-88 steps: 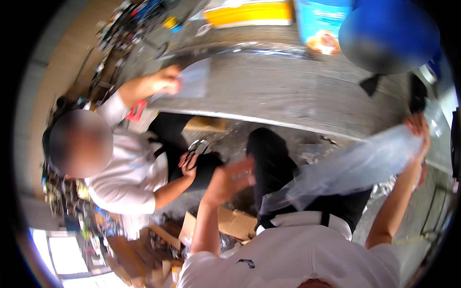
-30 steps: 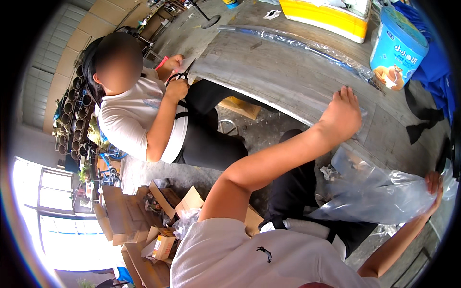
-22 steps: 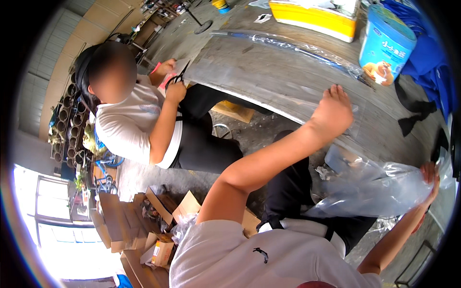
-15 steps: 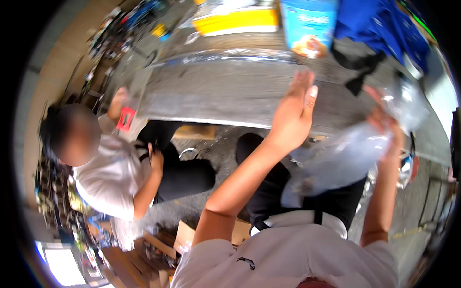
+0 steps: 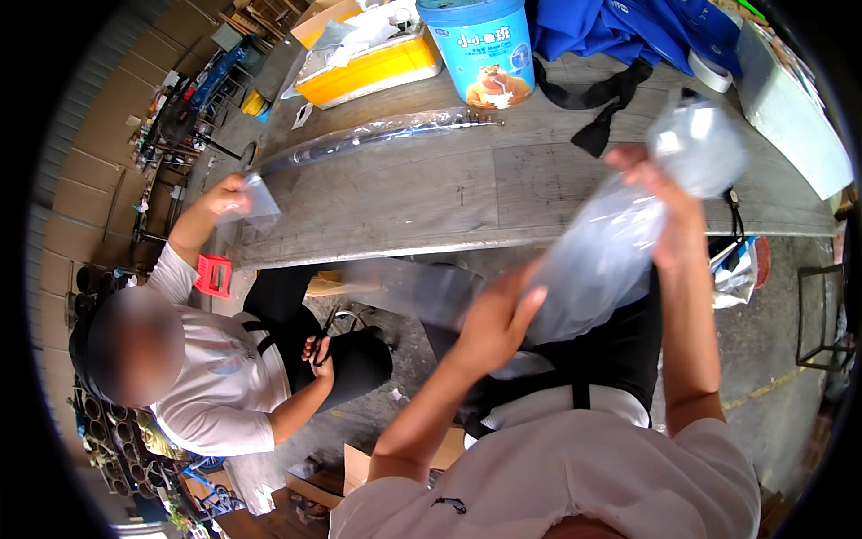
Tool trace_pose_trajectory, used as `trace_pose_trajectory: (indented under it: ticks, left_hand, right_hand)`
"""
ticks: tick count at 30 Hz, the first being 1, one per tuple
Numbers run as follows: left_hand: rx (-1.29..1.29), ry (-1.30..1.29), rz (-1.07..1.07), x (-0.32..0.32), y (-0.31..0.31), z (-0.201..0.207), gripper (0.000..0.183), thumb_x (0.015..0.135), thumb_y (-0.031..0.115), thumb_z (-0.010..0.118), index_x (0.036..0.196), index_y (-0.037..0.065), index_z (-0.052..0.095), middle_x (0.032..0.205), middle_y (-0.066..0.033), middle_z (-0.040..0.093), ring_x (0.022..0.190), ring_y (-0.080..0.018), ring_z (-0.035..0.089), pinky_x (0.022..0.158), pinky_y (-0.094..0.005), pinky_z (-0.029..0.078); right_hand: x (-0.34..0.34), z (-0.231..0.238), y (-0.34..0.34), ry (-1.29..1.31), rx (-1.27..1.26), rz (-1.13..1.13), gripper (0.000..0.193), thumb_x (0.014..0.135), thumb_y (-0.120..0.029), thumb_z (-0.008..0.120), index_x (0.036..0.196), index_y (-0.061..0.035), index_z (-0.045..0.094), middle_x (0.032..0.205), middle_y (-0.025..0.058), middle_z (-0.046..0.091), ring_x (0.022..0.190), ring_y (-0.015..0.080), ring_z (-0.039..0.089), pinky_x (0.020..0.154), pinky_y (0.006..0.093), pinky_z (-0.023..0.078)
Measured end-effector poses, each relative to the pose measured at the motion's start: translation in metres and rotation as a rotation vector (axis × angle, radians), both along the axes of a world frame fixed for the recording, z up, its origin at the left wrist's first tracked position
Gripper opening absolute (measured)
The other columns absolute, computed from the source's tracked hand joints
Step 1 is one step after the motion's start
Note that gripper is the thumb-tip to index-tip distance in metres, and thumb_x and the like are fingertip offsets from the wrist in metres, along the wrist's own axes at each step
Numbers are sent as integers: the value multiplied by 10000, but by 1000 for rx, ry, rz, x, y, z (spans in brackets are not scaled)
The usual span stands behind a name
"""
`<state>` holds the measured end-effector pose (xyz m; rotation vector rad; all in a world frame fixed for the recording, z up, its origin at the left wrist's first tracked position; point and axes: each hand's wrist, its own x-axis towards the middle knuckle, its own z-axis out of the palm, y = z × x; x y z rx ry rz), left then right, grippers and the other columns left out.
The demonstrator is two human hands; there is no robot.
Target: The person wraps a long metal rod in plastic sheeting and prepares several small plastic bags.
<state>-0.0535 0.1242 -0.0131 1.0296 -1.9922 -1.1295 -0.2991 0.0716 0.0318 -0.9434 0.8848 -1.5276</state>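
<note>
Fingers (image 5: 630, 166) of the right hand (image 5: 672, 205) are closed on a clear plastic bag (image 5: 597, 256), gathering it into a narrowed part; one puffed end bulges above the grip, over the table (image 5: 386, 202), and the longer part slants down to the left, above the lap. The left hand (image 5: 501, 322) is at the bag's lower left side, its thumb (image 5: 532, 308) raised and apart from the other fingers, which are blurred and partly turned away, so whether they pinch anything cannot be told. A blurred strip of clear film (image 5: 395, 289) stretches out to the left from beside this hand, below the table's edge. Across to the left, a co-worker (image 5: 215, 373) has one hand (image 5: 226, 196) bent closed on a small clear plastic piece (image 5: 260, 205) at the table's corner, and the other hand (image 5: 317, 352) near the knee with black scissors (image 5: 330, 331) in it. On the table lie a film-wrapped rod (image 5: 377, 139) and a black strap (image 5: 611, 108), with a blue tub (image 5: 483, 58) standing between a yellow box (image 5: 373, 74) and a blue cloth (image 5: 620, 31).
</note>
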Motion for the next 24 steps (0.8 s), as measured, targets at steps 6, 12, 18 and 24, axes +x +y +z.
trace_pose_trajectory:
  ticks: [6,12,18,24]
  left_hand:
    - [617,-821,-352,94,62,-47,512,890,365,607,1259,21,521,1177,-210,590,1119,-346,554,914,-358,447]
    - [-493,-302,753,160,1,17,798,629,83,816,1328,0,441,1315,-150,489,1229,-298,455,1023,-377,370]
    - [-930,-929,783,184,-92,66,870,628,222,809,1376,64,393,1445,-198,320,1358,-373,266,1089,-539,234]
    - [-1027,-806,686,169,-146,51,191,849,57,561,1018,8,635,1047,-147,665,1044,-301,616,1021,-450,397]
  right_hand:
    - [-71,-20,-20,-434,-156,197,194,884,-119,569,758,-110,421,647,-23,351,656,121,384,844,312,437]
    - [-89,-42,-19,-592,-177,236,125,880,-87,557,817,-92,449,677,-26,331,654,89,339,752,250,334]
    - [-81,-43,-22,-544,-109,236,135,891,-108,550,814,-99,440,669,-28,330,637,84,339,750,250,345]
    - [-71,-35,-24,-508,-116,235,179,895,-140,562,794,-107,417,644,-31,328,618,81,344,737,250,355]
